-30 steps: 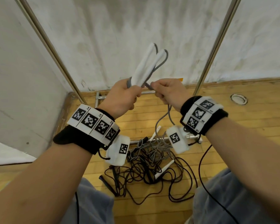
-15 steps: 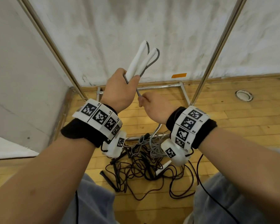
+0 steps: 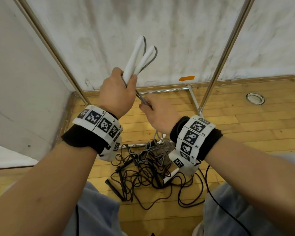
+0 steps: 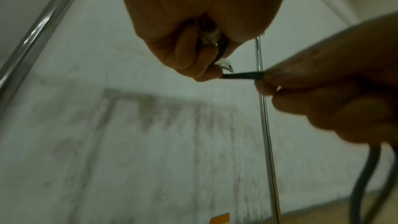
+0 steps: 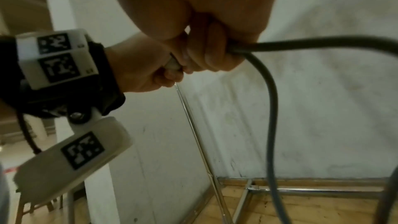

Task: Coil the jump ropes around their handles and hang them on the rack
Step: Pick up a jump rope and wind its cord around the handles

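My left hand (image 3: 117, 92) grips the lower ends of two white jump-rope handles (image 3: 137, 58), held together and pointing up toward the wall. A grey rope (image 3: 140, 97) runs taut from under the handles to my right hand (image 3: 153, 111), which pinches it just below and right of the left hand. In the left wrist view the short taut stretch of rope (image 4: 242, 75) spans both hands. In the right wrist view the grey rope (image 5: 271, 108) loops down from my curled right-hand fingers (image 5: 212, 54). The rest of the grey rope (image 3: 157, 147) trails to the floor.
A tangled pile of black jump ropes (image 3: 152, 176) with black and white handles lies on the wooden floor between my knees. The metal rack's uprights (image 3: 226, 53) and base bars (image 3: 163, 91) stand against the white wall. A round floor fitting (image 3: 255, 98) sits at right.
Both hands moved left and slightly down. My right hand dropped below the left hand, drawing the grey rope down from the handles' lower ends. The handles tilted more upright.
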A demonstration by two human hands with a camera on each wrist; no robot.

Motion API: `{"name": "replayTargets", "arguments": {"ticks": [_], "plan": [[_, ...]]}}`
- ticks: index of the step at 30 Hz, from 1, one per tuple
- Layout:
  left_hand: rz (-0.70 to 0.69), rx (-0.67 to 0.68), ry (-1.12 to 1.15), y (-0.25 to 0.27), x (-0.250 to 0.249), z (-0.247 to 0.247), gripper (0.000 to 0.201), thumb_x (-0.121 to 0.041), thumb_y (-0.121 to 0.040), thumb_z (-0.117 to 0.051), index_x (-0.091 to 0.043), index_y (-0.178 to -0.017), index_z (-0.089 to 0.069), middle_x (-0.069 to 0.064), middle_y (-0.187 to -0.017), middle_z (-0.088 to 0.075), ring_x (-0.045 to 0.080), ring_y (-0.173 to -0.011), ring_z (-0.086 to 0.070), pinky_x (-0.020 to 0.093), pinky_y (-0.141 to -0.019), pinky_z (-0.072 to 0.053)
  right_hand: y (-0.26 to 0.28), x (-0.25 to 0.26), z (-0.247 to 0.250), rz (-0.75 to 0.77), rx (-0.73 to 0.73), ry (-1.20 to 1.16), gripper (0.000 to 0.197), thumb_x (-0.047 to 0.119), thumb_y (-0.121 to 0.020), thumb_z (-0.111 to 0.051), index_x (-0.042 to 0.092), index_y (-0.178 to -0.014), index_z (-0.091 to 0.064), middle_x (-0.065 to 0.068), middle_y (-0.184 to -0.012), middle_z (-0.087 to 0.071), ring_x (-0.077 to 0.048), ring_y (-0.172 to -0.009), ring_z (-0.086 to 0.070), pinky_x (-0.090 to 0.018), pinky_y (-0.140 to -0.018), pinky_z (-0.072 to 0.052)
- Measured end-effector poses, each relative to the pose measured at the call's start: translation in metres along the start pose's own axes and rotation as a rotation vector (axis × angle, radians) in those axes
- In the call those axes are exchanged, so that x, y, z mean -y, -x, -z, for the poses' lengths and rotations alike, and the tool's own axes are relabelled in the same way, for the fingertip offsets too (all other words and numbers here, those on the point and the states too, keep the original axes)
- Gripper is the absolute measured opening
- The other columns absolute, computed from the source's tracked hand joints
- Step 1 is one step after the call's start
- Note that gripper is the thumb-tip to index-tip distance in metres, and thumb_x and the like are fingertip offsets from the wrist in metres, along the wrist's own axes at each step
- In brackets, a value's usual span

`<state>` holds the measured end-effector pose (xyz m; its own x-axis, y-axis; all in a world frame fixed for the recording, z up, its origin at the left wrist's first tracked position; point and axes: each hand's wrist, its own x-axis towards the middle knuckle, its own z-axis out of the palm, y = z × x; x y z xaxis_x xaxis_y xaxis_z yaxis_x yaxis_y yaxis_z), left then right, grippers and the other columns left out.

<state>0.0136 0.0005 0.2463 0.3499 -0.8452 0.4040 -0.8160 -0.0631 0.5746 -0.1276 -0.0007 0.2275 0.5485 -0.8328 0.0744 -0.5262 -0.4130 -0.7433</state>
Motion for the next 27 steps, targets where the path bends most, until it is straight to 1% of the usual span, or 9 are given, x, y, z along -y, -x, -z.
{"name": "replayTargets", "arguments": {"ticks": [4, 7, 11, 13, 17, 19, 21, 23, 27], "plan": [[-0.015, 0.083, -0.116, 0.004, 0.013, -0.01, 0.027, -0.042, -0.096, -0.045, -0.017, -0.093, -0.038, -0.009, -0.063, -0.042, 0.016, -0.053, -0.042, 0.031, -0.051, -0.031, 0.0, 0.002, 0.006, 0.052, 0.049, 0.125, 0.034, 0.026, -0.101, -0.034, 0.015, -0.07, -0.042, 0.004, -0.06, -0.04, -0.012, -0.055, -0.036, -0.031, -0.057, -0.025], [-0.007, 0.135, -0.085, 0.007, 0.018, -0.016, 0.026, -0.042, -0.096, -0.045, -0.017, -0.092, -0.038, -0.008, -0.063, -0.048, 0.015, -0.054, -0.045, 0.03, -0.05, -0.03, 0.002, 0.006, 0.009, 0.086, 0.078, 0.144, 0.036, 0.028, -0.101, -0.032, 0.01, -0.073, -0.047, -0.004, -0.066, -0.051, -0.018, -0.062, -0.044, -0.033, -0.061, -0.031], [0.048, 0.189, 0.011, 0.007, 0.016, -0.022, 0.027, -0.042, -0.096, -0.047, -0.016, -0.091, -0.041, -0.009, -0.067, -0.047, 0.006, -0.055, -0.045, 0.021, -0.043, -0.027, 0.006, 0.007, 0.02, 0.096, 0.041, 0.083, 0.04, 0.03, -0.1, -0.035, 0.014, -0.064, -0.044, 0.005, -0.054, -0.039, -0.007, -0.05, -0.036, -0.019, -0.051, -0.03], [0.06, 0.257, 0.056, 0.007, 0.014, -0.022, 0.027, -0.043, -0.096, -0.048, -0.016, -0.092, -0.042, -0.008, -0.069, -0.048, 0.006, -0.055, -0.045, 0.017, -0.041, -0.027, 0.003, 0.003, 0.028, 0.037, -0.047, -0.036, 0.04, 0.031, -0.1, -0.037, 0.016, -0.062, -0.043, 0.007, -0.053, -0.036, -0.005, -0.045, -0.033, -0.019, -0.048, -0.028], [0.031, 0.472, 0.164, 0.015, 0.007, -0.02, 0.022, -0.042, -0.094, -0.05, -0.022, -0.091, -0.041, -0.005, -0.073, -0.053, 0.01, -0.058, -0.048, 0.025, -0.049, -0.031, -0.007, -0.005, 0.042, -0.161, -0.158, -0.293, 0.042, 0.031, -0.1, -0.039, 0.018, -0.061, -0.048, 0.004, -0.053, -0.038, -0.008, -0.043, -0.032, -0.023, -0.048, -0.028], [0.014, 0.513, 0.136, 0.021, 0.004, -0.021, 0.024, -0.036, -0.088, -0.058, -0.026, -0.084, -0.037, -0.003, -0.073, -0.053, 0.013, -0.06, -0.049, 0.028, -0.051, -0.033, -0.006, -0.003, 0.044, -0.172, -0.083, -0.344, 0.042, 0.03, -0.1, -0.039, 0.017, -0.061, -0.05, 0.003, -0.052, -0.036, -0.009, -0.042, -0.029, -0.025, -0.048, -0.026], [0.014, 0.477, 0.014, 0.024, 0.002, -0.024, 0.031, -0.04, -0.082, -0.064, -0.023, -0.086, -0.037, -0.004, -0.074, -0.054, 0.014, -0.062, -0.052, 0.031, -0.051, -0.038, 0.0, 0.002, 0.04, -0.118, 0.039, -0.235, 0.042, 0.029, -0.099, -0.04, 0.018, -0.061, -0.053, 0.006, -0.048, -0.037, -0.007, -0.04, -0.031, -0.023, -0.048, -0.028], [-0.023, 0.451, -0.13, 0.025, 0.003, -0.029, 0.033, -0.039, -0.082, -0.06, -0.018, -0.09, -0.035, -0.005, -0.072, -0.051, 0.011, -0.06, -0.049, 0.03, -0.048, -0.035, 0.007, 0.01, 0.033, -0.036, 0.146, -0.049, 0.039, 0.028, -0.098, -0.042, 0.015, -0.064, -0.056, 0.007, -0.045, -0.04, -0.006, -0.038, -0.035, -0.015, -0.044, -0.029], [-0.02, 0.416, -0.184, 0.02, 0.011, -0.034, 0.026, -0.024, -0.084, -0.057, -0.017, -0.092, -0.034, -0.004, -0.07, -0.046, 0.01, -0.059, -0.044, 0.026, -0.053, -0.034, 0.015, 0.017, 0.028, 0.051, 0.196, 0.055, 0.033, 0.027, -0.096, -0.048, 0.009, -0.069, -0.053, 0.002, -0.056, -0.042, -0.011, -0.049, -0.039, -0.016, -0.047, -0.033]]}}
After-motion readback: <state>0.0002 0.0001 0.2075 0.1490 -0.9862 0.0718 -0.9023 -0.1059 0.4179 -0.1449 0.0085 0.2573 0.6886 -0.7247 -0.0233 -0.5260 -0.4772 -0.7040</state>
